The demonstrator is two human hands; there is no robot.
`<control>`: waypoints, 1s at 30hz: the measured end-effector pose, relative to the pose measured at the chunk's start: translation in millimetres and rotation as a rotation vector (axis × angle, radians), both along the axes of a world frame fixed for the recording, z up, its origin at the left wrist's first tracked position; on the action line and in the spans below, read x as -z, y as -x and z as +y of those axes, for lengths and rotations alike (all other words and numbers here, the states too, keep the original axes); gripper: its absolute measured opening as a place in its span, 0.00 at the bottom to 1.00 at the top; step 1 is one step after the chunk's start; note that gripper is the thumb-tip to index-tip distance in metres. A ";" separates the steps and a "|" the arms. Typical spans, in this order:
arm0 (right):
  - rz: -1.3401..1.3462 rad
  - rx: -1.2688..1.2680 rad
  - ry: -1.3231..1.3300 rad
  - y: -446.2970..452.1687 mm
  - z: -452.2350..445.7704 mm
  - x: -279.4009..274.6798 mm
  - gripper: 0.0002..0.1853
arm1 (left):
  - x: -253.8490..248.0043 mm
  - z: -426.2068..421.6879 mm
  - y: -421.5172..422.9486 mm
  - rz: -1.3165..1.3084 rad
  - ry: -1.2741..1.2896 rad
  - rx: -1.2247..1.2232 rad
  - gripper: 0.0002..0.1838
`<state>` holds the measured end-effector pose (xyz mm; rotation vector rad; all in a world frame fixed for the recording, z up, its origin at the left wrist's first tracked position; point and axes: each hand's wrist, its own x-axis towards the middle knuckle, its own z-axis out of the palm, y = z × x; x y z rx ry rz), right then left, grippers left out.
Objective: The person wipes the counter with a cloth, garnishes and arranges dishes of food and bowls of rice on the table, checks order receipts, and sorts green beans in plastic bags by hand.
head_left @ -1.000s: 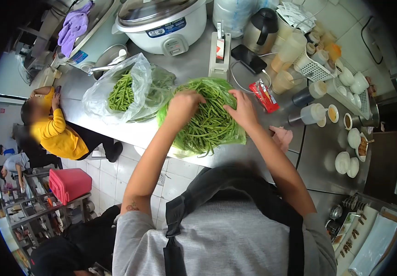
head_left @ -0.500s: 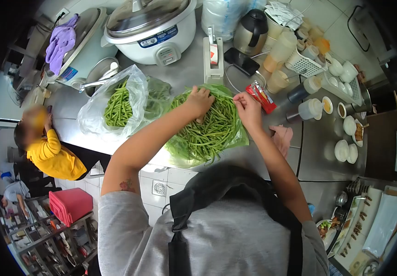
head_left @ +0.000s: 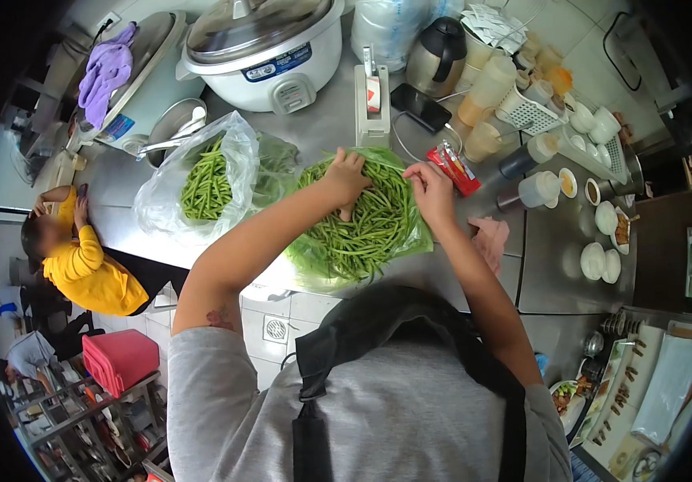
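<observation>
A green plastic bag (head_left: 420, 239) lies open on the steel counter, full of long green beans (head_left: 370, 225). My left hand (head_left: 348, 181) rests on the beans at the bag's upper left, its fingers apart and partly down among them. At the bag's upper right edge, my right hand (head_left: 432, 191) is closed, with thumb and finger pinching the rim. To the left stands a clear plastic bag (head_left: 161, 193) with cut green bean pieces (head_left: 207, 186) inside.
Behind the bags are a rice cooker (head_left: 262, 56), a metal bowl (head_left: 176, 122), a phone (head_left: 421, 108) and a red packet (head_left: 453, 169). Sauce bottles (head_left: 539, 190) and small bowls (head_left: 593, 261) stand right. A person in yellow (head_left: 93, 269) sits at the left.
Since a second ago, my left hand has opened over the beans and my right hand has closed at the bag's edge. The whole view has shifted slightly. Little differs from half a second ago.
</observation>
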<state>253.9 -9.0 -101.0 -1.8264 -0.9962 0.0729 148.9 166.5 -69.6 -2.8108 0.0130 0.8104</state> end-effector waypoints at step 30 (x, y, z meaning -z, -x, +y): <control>0.079 -0.016 0.127 -14.7 -7.5 6.3 0.06 | -68.4 -12.1 66.2 -0.679 0.134 -0.234 0.33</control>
